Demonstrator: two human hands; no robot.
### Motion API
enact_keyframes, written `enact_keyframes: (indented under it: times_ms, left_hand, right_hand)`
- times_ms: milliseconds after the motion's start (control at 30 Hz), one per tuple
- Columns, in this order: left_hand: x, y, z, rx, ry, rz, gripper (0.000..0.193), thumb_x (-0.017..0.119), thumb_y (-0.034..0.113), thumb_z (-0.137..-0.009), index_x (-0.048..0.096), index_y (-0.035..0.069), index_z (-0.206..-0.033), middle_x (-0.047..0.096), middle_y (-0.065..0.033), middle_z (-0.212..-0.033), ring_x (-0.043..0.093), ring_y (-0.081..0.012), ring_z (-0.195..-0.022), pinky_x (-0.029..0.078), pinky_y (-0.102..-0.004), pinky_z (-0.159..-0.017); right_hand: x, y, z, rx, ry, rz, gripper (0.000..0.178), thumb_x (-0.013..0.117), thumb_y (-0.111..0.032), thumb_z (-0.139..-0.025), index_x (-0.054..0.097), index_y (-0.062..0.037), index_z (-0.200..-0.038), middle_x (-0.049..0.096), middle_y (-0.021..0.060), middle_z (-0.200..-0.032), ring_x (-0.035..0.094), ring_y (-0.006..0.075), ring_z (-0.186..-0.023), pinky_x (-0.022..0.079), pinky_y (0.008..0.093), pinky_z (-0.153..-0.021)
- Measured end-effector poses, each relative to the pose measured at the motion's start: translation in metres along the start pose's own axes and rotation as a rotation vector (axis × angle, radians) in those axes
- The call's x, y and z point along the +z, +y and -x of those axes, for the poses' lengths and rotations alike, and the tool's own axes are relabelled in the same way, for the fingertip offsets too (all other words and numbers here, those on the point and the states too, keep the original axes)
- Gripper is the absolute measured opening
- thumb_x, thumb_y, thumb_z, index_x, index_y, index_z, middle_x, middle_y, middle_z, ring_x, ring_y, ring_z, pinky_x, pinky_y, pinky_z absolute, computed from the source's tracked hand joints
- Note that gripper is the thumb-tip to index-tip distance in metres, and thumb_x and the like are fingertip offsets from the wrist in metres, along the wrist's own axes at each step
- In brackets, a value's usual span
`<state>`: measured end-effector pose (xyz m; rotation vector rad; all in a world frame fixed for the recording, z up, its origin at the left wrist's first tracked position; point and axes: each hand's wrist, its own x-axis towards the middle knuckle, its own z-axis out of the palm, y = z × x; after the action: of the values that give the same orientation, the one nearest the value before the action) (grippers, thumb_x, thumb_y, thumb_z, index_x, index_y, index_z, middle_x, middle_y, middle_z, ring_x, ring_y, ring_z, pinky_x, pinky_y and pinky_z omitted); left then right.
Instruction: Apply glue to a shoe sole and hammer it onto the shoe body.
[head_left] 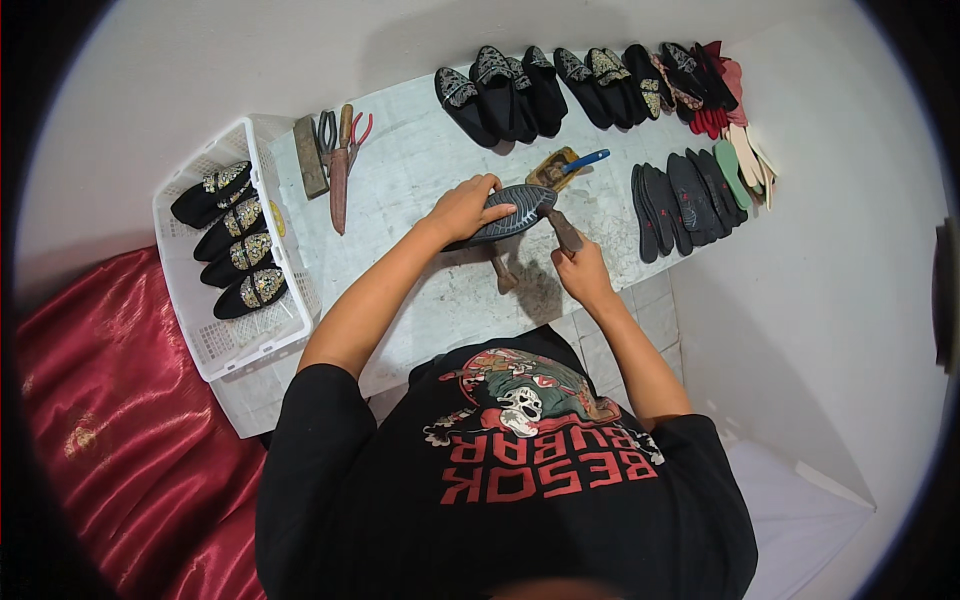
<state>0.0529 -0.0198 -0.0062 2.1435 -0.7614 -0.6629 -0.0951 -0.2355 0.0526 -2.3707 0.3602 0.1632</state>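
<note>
My left hand [464, 211] is wrapped round a black shoe [515, 212], held sole up over the middle of the table. Its ridged sole faces me, with my thumb pressed on it. A hammer [564, 232] is gripped in my right hand [584, 272], and its dark head lies against the toe end of the sole. Below the shoe, a brownish tool or stand [504, 274] sticks out; the shoe hides its upper part. Just behind the shoe sits a yellowish glue tray [547, 172] with a blue-handled brush [588, 160] resting in it.
On the pale table [400, 150], black embellished shoes [492, 95] line the back, and black soles [685, 205] lie right. A sharpening block [310, 157], pliers [361, 127] and a sheathed knife [340, 190] lie left. A white basket [185, 310] holds several shoes beside red cloth [120, 400].
</note>
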Motion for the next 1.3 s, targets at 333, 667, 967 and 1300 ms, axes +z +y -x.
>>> enact_keyframes:
  times_ms: [333,667,967,1300]
  left_hand:
    - [0.016,0.026,0.016,0.408,0.434,-0.113,0.032,0.071,0.013,-0.086,0.064,0.013,-0.118,0.057,-0.0089,-0.111,0.054,-0.0308,-0.105,0.04,-0.0432,-0.092]
    - [0.04,0.036,0.025,0.41,0.622,-0.165,0.029,0.067,0.004,-0.082,0.069,0.01,-0.11,0.061,-0.0085,-0.111,0.055,-0.0287,-0.109,0.042,-0.0416,-0.091]
    - [0.053,0.037,0.024,0.387,0.627,-0.107,0.035,0.064,0.0,-0.081,0.065,0.006,-0.115,0.059,-0.0103,-0.116,0.054,-0.0318,-0.111,0.042,-0.0445,-0.094]
    - [0.057,0.056,0.032,0.3,0.656,-0.16,0.037,0.063,0.006,-0.086,0.064,0.009,-0.123,0.058,-0.0109,-0.12,0.053,-0.0322,-0.116,0.04,-0.0464,-0.098]
  right_hand:
    - [0.0,-0.006,0.002,0.027,-0.012,-0.11,0.023,0.064,-0.015,-0.082,0.06,0.0052,-0.092,0.06,0.0213,-0.068,0.061,0.0367,-0.064,0.048,0.0439,-0.065]
    - [-0.016,0.006,-0.014,-0.208,0.228,-0.335,0.022,0.062,-0.004,-0.09,0.062,0.0038,-0.111,0.056,0.0102,-0.068,0.047,0.0146,-0.062,0.042,0.0325,-0.058]
    - [-0.024,0.005,-0.012,0.172,-0.098,-0.282,0.029,0.065,-0.016,-0.087,0.059,0.0061,-0.106,0.061,0.011,-0.074,0.059,0.0209,-0.064,0.048,0.0364,-0.064]
    - [-0.054,-0.008,-0.015,0.107,-0.158,-0.446,0.023,0.064,-0.015,-0.097,0.053,-0.0042,-0.113,0.052,0.0029,-0.075,0.048,0.0098,-0.044,0.037,0.0276,-0.039]
